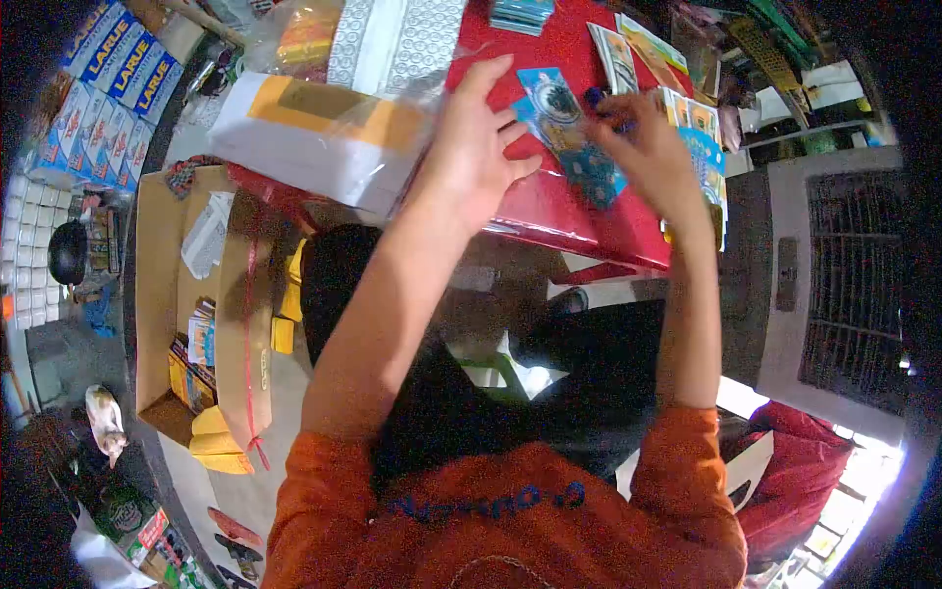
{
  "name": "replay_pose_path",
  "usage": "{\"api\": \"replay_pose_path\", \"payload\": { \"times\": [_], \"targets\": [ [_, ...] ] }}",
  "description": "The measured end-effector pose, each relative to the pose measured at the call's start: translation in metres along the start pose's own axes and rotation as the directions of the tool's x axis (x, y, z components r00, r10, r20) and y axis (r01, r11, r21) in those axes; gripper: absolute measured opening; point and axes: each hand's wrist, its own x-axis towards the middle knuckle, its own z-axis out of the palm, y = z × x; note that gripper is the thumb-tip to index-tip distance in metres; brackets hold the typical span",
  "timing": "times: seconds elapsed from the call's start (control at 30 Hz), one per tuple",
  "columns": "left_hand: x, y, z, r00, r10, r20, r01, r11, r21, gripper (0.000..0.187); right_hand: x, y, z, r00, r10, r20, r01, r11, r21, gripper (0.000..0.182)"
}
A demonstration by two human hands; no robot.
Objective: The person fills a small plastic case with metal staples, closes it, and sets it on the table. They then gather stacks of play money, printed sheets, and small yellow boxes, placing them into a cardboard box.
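Note:
My left hand (474,147) hovers at the near edge of the red-covered table (549,221), fingers spread with nothing in them. To its right lies a blue printed card (549,103) with a round picture, overlapping a darker blue patterned card (595,179). Over the right side of these cards is my right hand (653,157), its fingers curled around a small dark blue object (595,97), mostly hidden by the fingers. Close beyond that hand, several blue-and-yellow printed packets (702,157) sit at the table's right edge.
Left of my left hand lies a plastic-wrapped white and yellow bundle (324,137). A stack of blue cards (521,15) and printed leaflets (613,57) are farther back. An open cardboard box (157,294) stands at left, near a cat (104,417) on the floor.

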Motion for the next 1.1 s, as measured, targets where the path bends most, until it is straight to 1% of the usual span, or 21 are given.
{"api": "replay_pose_path", "payload": {
  "times": [0.07,0.13,0.17,0.23,0.27,0.3,0.37,0.53,0.6,0.63,0.7,0.73,0.77,0.8,0.83,0.87,0.9,0.93,0.97,1.07,1.1],
  "targets": [
    [-0.001,-0.001,0.001,0.999,-0.047,0.027,0.047,0.999,-0.006,0.092,-0.022,0.002,0.008,0.998,0.051,0.036,-0.053,0.997,0.051,0.048],
    [0.0,-0.001,-0.001,0.988,-0.129,0.086,0.134,0.989,-0.054,0.089,-0.027,-0.003,0.024,0.991,0.083,-0.109,-0.096,0.988,-0.119,0.054],
    [-0.001,-0.001,-0.001,0.987,-0.137,0.081,0.14,0.99,-0.033,0.089,-0.028,-0.007,0.028,0.988,0.096,-0.117,-0.108,0.989,-0.101,0.054],
    [-0.009,-0.005,0.008,0.997,-0.08,0.022,0.081,0.996,-0.031,0.086,-0.029,-0.015,0.028,0.988,0.056,-0.141,-0.097,0.947,-0.305,0.055],
    [-0.019,-0.007,0.016,1.0,-0.005,-0.003,0.005,1.0,-0.016,0.085,-0.026,-0.019,0.027,0.987,0.126,-0.101,-0.147,0.959,-0.242,0.056],
    [-0.02,-0.009,0.018,1.0,-0.005,0.001,0.005,1.0,-0.007,0.085,-0.024,-0.018,0.027,0.986,0.129,-0.109,-0.152,0.96,-0.237,0.056],
    [-0.019,-0.011,0.016,0.999,0.032,-0.015,-0.032,0.999,0.018,0.086,-0.02,-0.016,0.027,0.99,0.137,-0.022,-0.138,0.958,-0.25,0.059],
    [0.001,-0.02,0.0,1.0,-0.007,0.011,0.007,1.0,-0.007,0.086,-0.018,-0.015,0.027,0.991,0.073,-0.108,-0.09,0.981,-0.17,0.064],
    [0.001,-0.021,0.0,1.0,0.012,0.016,-0.012,1.0,0.001,0.086,-0.014,-0.02,0.018,0.97,0.237,0.047,-0.236,0.971,-0.024,0.068],
    [0.0,-0.022,0.004,0.999,0.041,0.009,-0.041,0.999,0.005,0.087,-0.013,-0.015,0.02,0.971,0.233,0.052,-0.232,0.972,-0.022,0.068],
    [0.002,-0.027,0.003,0.997,0.075,-0.008,-0.075,0.997,0.004,0.088,-0.011,-0.001,0.025,0.997,0.076,0.009,-0.076,0.967,0.242,0.075],
    [0.008,-0.029,-0.002,0.992,0.12,0.027,-0.121,0.992,0.035,0.086,-0.011,0.0,0.026,0.997,0.048,-0.054,-0.031,0.961,0.276,0.073],
    [0.012,-0.032,-0.005,0.984,0.164,0.063,-0.168,0.984,0.064,0.083,-0.01,0.001,0.025,0.998,0.04,-0.048,-0.026,0.961,0.276,0.073],
    [0.003,-0.031,0.01,0.969,0.247,0.025,-0.248,0.952,0.18,0.078,-0.007,0.002,0.023,0.995,0.018,-0.094,0.014,0.944,0.331,0.068],
    [0.006,-0.036,0.012,0.967,0.254,0.021,-0.253,0.951,0.176,0.078,-0.005,0.001,0.022,0.99,-0.002,-0.143,0.057,0.922,0.382,0.063],
    [0.012,-0.04,0.01,0.95,0.302,0.072,-0.311,0.924,0.224,0.075,-0.006,-0.001,0.02,0.985,-0.013,-0.172,0.081,0.915,0.394,0.051],
    [0.016,-0.041,0.01,0.93,0.345,0.127,-0.367,0.891,0.268,0.073,-0.008,-0.003,0.02,0.985,-0.019,-0.172,0.086,0.916,0.393,0.051],
    [0.019,-0.041,0.009,0.9,0.363,0.24,-0.426,0.848,0.316,0.071,-0.011,-0.006,0.02,0.968,-0.041,-0.246,0.145,0.896,0.421,0.048],
    [0.02,-0.044,0.008,0.899,0.366,0.242,-0.429,0.848,0.313,0.071,-0.013,-0.008,0.02,0.946,-0.059,-0.319,0.204,0.873,0.443,0.046],
    [0.006,-0.047,0.03,0.817,0.4,0.416,-0.553,0.748,0.367,0.069,-0.017,-0.013,0.02,0.927,-0.055,-0.372,0.241,0.847,0.474,0.043],
    [0.006,-0.053,0.033,0.814,0.403,0.419,-0.557,0.746,0.365,0.069,-0.017,-0.011,0.022,0.925,-0.059,-0.375,0.245,0.847,0.471,0.043]
  ]
}}
